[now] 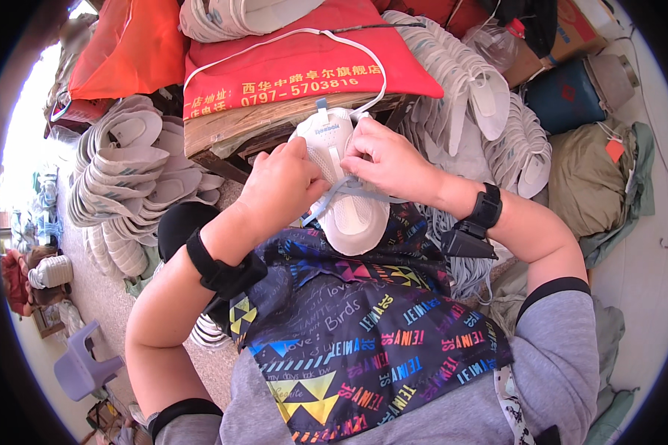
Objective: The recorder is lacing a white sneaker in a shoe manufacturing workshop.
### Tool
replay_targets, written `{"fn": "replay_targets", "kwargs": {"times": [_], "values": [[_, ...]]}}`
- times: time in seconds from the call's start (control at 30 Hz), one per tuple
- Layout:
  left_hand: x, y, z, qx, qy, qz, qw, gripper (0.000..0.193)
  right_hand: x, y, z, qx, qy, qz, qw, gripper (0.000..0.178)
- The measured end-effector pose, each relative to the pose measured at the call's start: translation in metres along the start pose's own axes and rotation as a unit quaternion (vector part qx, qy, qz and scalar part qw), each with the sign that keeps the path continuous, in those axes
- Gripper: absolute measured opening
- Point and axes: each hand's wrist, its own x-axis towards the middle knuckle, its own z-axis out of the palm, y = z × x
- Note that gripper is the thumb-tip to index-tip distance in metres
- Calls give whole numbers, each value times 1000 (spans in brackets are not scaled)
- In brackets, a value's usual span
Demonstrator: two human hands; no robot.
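Note:
A white shoe upper [355, 222] stands toe toward me in front of my body, its tongue [330, 132] against the table edge. A flat grey-blue shoelace [340, 190] crosses its front, with loose ends hanging to both sides. On the left edge of the upper, my left hand [283, 178] is closed, its fingers curled at the eyelets. My right hand [392, 159] pinches at the opposite eyelet row, thumb and forefinger together near the lace. The fingertips hide just where the lace passes through.
A wooden table [234, 130] bears a red bag [289, 70] with a white cord [371, 52] across it. Stacks of white shoe uppers stand left [126, 170] and right [453, 81]. Bundled grey-blue laces [464, 278] hang by my right forearm. A lilac stool [85, 363] stands far left.

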Motion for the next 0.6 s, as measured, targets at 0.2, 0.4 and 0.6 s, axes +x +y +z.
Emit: {"fn": "replay_targets", "kwargs": {"times": [0.2, 0.4, 0.6], "values": [[-6, 9, 29, -320, 179, -114, 923, 10, -10, 6, -9, 26, -20, -73, 997, 9], [-5, 44, -30, -423, 177, -16, 889, 11, -20, -49, -39, 164, -89, -94, 978, 5], [5, 29, -3, -578, 140, -215, 775, 12, -2, -30, -32, 362, -6, 135, 922, 9]]}}
